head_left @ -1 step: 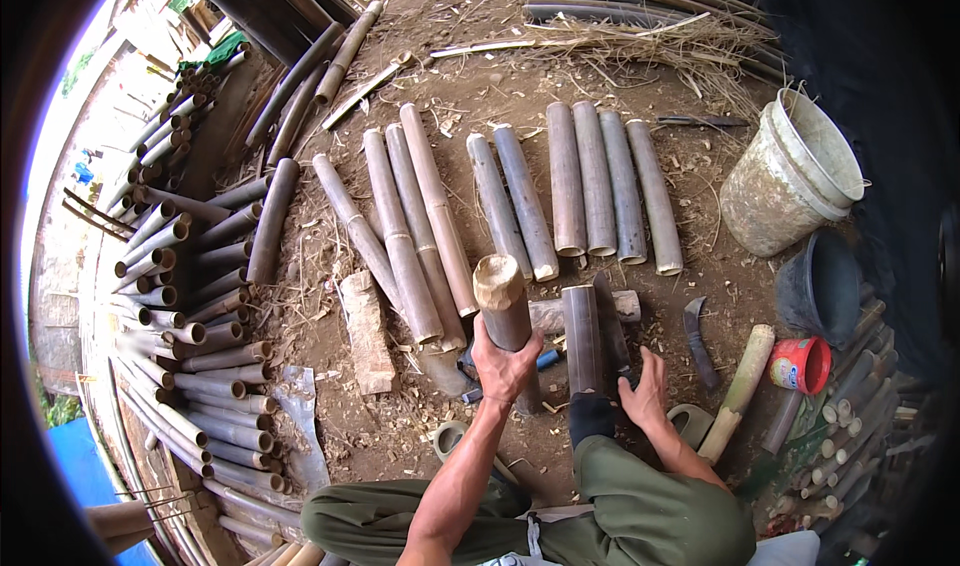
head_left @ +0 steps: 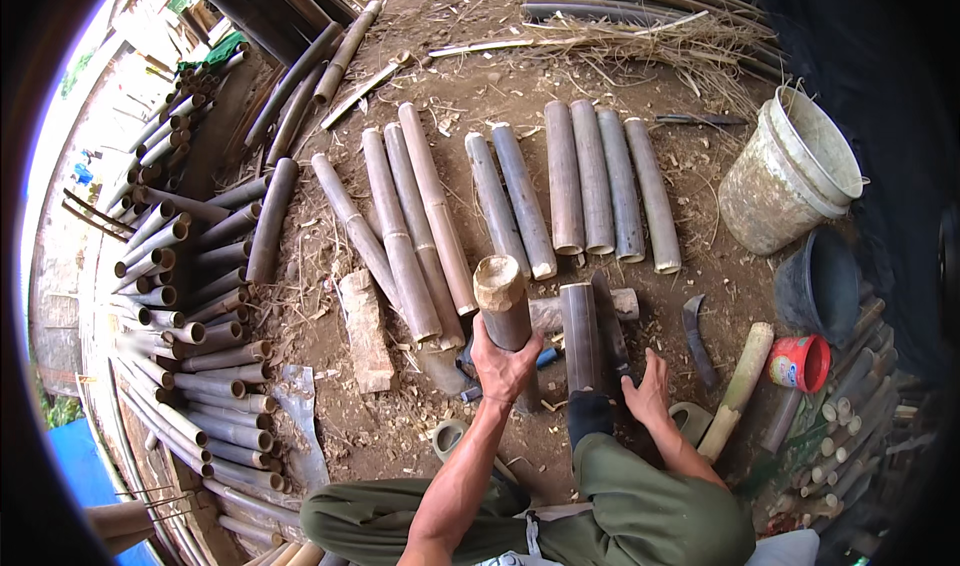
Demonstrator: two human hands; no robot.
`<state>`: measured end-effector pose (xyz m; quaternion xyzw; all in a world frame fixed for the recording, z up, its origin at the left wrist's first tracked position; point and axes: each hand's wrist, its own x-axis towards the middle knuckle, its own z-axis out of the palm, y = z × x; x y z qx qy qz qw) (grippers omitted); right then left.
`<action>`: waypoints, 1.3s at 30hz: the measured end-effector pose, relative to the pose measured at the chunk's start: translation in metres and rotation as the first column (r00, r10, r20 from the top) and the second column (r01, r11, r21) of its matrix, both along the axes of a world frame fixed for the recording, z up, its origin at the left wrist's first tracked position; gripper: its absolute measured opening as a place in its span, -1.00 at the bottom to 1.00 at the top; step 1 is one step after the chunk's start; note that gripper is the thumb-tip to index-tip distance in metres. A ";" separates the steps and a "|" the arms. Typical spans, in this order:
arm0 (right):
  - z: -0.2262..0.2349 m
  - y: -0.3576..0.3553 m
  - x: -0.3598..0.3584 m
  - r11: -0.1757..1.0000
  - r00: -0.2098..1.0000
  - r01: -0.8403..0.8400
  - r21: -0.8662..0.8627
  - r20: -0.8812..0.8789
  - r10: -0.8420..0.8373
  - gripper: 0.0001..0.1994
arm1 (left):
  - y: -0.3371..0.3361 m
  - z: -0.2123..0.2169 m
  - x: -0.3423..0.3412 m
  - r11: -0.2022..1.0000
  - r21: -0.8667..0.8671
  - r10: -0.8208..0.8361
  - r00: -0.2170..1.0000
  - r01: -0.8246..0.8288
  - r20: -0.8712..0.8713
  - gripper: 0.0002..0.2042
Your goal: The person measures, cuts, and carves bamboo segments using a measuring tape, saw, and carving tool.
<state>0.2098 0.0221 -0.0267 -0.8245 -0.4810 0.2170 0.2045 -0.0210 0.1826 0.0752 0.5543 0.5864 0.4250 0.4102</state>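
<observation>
Head view is showing the person sitting on the dirt floor, with the left hand [head_left: 505,361] wrapping its fingers closed around the lower part of a short bamboo tube [head_left: 502,301] and holding it upright, cut end facing up. Just right of that tube a darker tube [head_left: 580,336] is lying along the ground, its far part resting over a small log [head_left: 628,304]. The right hand [head_left: 648,391] is sitting right of the tube at the dark one's near end, fingers spread and loose, gripping nothing that I can make out; whether it is touching the long dark blade [head_left: 608,321] beside it I cannot tell. Set against the earlier frame, nothing is shifting: both hands and the upright tube are keeping the same places, so the hold is looking steady rather than in motion. Further right of the tube a curved knife [head_left: 697,341], a pale bamboo piece [head_left: 738,386], a red cup [head_left: 800,363], a dark pot [head_left: 820,286] and a dirty white bucket [head_left: 790,176] are lying well apart. Beyond the tube, rows of cut tubes [head_left: 590,181] are lying side by side; left of it a brick [head_left: 365,331] and, further off, a big stack [head_left: 170,296] of bamboo.
</observation>
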 end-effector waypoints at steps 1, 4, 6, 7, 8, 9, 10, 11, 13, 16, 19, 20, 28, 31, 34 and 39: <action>-0.019 -0.011 0.013 0.994 0.999 0.041 -0.105 0.016 -0.039 -0.23 | -0.006 0.002 0.007 1.000 0.014 -0.016 0.999 0.016 -0.043 -0.36; -0.040 -0.012 0.010 0.961 0.967 0.001 -0.276 -0.246 -0.072 -0.35 | -0.014 0.010 0.004 0.997 0.064 0.028 0.996 -0.034 0.081 -0.31; -0.071 -0.029 0.013 0.984 0.994 -0.018 -0.179 -0.112 -0.002 -0.40 | -0.018 0.012 0.004 0.998 -0.066 0.003 0.983 0.009 0.181 -0.30; -0.079 -0.031 0.016 0.992 0.992 -0.029 -0.127 -0.125 0.013 -0.40 | -0.021 0.015 0.000 0.997 -0.074 0.025 0.970 -0.007 0.242 -0.32; -0.062 -0.019 0.006 0.970 0.975 0.009 -0.242 -0.212 -0.062 -0.38 | -0.028 0.021 -0.011 0.998 -0.039 0.064 0.984 -0.058 0.164 -0.35; -0.053 -0.019 0.007 0.984 0.983 0.031 -0.174 -0.173 -0.061 -0.36 | -0.032 0.032 -0.014 0.999 0.010 0.035 0.984 -0.037 0.174 -0.35; -0.049 -0.025 0.015 0.999 0.989 0.031 0.025 -0.149 -0.027 -0.38 | -0.037 0.053 -0.008 0.995 0.044 0.075 0.964 -0.090 0.256 -0.37; -0.035 -0.023 0.019 0.998 0.959 0.040 0.049 -0.281 -0.024 -0.42 | -0.042 0.060 -0.008 0.974 0.155 0.091 0.917 -0.163 0.389 -0.30; 0.006 -0.013 0.031 0.996 0.876 0.082 0.044 -0.480 -0.051 -0.50 | -0.049 0.082 -0.011 0.958 0.263 -0.023 0.879 -0.117 0.477 -0.23; 0.028 -0.019 0.050 0.975 0.745 0.219 -0.033 -0.640 -0.189 -0.67 | -0.047 0.092 0.004 0.930 0.358 -0.142 0.825 -0.078 0.547 -0.23; 0.056 -0.007 0.076 0.991 0.809 0.109 0.082 -0.587 -0.040 -0.68 | -0.042 0.085 0.008 0.919 0.393 -0.205 0.836 -0.014 0.508 -0.25; 0.067 0.005 0.067 0.929 0.727 0.299 0.218 -0.683 -0.073 -0.66 | -0.040 0.083 0.010 0.924 0.381 -0.197 0.837 -0.015 0.511 -0.25; 0.097 0.016 0.084 0.923 0.684 0.351 0.158 -0.717 -0.137 -0.66 | -0.040 0.089 0.016 0.950 0.310 -0.114 0.877 -0.041 0.467 -0.25; 0.095 0.016 0.086 0.940 0.695 0.310 0.143 -0.709 -0.121 -0.67 | -0.039 0.088 0.017 0.949 0.312 -0.116 0.866 -0.048 0.486 -0.25; 0.089 0.010 0.098 0.975 0.777 0.186 0.122 -0.625 -0.070 -0.71 | -0.039 0.082 0.018 0.946 0.322 -0.137 0.857 -0.035 0.497 -0.25; 0.099 0.016 0.155 0.941 0.939 -0.337 -0.041 -0.089 0.333 -0.79 | -0.040 0.077 0.015 0.931 0.364 -0.211 0.855 0.028 0.473 -0.25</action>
